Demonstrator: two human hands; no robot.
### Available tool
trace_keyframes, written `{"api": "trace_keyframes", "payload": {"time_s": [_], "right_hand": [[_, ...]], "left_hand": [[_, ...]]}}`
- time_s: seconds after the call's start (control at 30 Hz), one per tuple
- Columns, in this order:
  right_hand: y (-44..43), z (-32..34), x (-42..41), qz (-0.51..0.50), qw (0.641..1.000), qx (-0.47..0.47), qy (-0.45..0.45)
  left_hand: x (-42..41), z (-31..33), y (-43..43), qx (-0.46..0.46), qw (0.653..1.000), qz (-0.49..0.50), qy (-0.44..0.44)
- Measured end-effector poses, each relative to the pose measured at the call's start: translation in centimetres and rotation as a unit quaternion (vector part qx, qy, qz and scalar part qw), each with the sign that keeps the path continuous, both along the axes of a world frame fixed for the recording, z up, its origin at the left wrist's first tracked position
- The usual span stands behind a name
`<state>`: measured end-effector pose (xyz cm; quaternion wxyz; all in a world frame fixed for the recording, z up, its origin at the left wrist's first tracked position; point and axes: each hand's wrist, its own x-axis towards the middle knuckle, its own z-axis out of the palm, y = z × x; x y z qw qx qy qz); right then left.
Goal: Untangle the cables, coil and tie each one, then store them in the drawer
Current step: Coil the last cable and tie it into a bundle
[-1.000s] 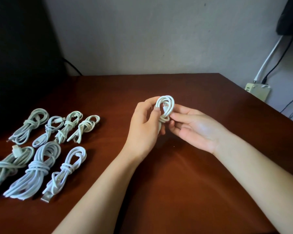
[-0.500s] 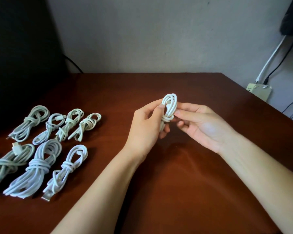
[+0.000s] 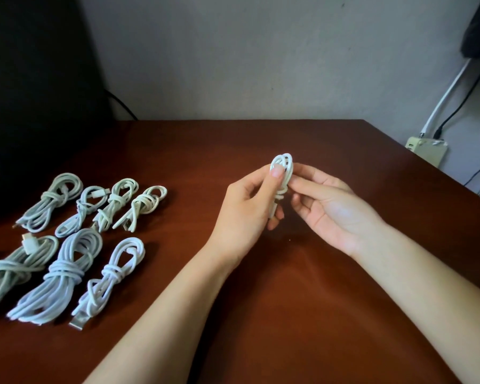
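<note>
- Left hand (image 3: 247, 206) is raised above the counter (image 3: 288, 314), thumb pressed on the upper loop of a small white coil (image 3: 281, 176), fingers curled behind it; it is gripping the coil.
- Right hand (image 3: 336, 209) is palm up just beside it; its fingertips touch the coil's right side at about the knot, pinching it; lower fingers loosely bent.
- The coil stands roughly upright between the two hands, loops at the top, a wrap round its middle, a short tail hanging down behind the left fingers; it is held clear of the counter.
- Seven tied coils lie on the counter's left part, well apart from the hands, in two rows.
- Back row, four small ones side by side: (image 3: 53, 202); (image 3: 82, 210); (image 3: 117, 205); (image 3: 142, 207).
- Front row, three larger ones: a greyish one (image 3: 14, 270) partly cut off by the frame edge; a thick one (image 3: 58, 275); a thinner one (image 3: 111, 278) with a metal plug at its near end.
- A power strip (image 3: 427, 149) sits past the counter's right edge, with wires running up the wall (image 3: 233, 65).
</note>
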<state>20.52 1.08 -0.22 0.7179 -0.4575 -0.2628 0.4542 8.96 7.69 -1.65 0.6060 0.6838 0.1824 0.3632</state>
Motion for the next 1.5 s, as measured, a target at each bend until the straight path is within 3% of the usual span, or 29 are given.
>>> {"api": "trace_keyframes", "payload": {"time_s": [0.23,0.37,0.5,0.57,0.7,0.83,0.93,1.17,1.33,1.5], "right_hand": [[-0.5,0.6,-0.1,-0.014,0.995,-0.039,-0.090],[-0.3,0.1,-0.4,-0.037,0.975,-0.084,-0.203],[-0.2,0.0,-0.2,-0.046,0.980,-0.082,-0.176],[-0.2,0.1,-0.1,-0.048,0.982,-0.073,-0.165],[-0.2,0.4,0.0,-0.071,0.982,-0.028,-0.172],[-0.3,0.4,0.0,-0.098,0.968,0.002,-0.231],[-0.5,0.5,-0.2,-0.089,0.955,0.021,-0.283],[-0.8,0.9,-0.7,-0.098,0.904,0.060,-0.411],[-0.8,0.8,-0.4,-0.066,0.922,0.058,-0.378],[-0.9,1.0,-0.4,-0.045,0.932,0.047,-0.356]], "left_hand": [[0.2,-0.9,0.4,0.165,0.977,0.132,0.038],[0.2,-1.3,0.5,0.258,0.951,0.156,0.075],[0.2,-1.2,0.5,0.271,0.950,0.135,0.080],[0.2,-0.8,0.3,0.219,0.967,0.111,0.072],[0.1,0.2,-0.1,0.006,0.996,0.048,0.072],[-0.2,1.0,-0.4,-0.152,0.978,-0.079,0.117],[-0.4,1.1,0.1,-0.234,0.960,-0.121,0.092],[-0.5,0.9,0.8,-0.242,0.958,-0.137,0.078],[-0.5,0.7,1.2,-0.255,0.954,-0.156,0.038],[-0.6,0.6,1.3,-0.210,0.971,-0.107,0.040]]}}
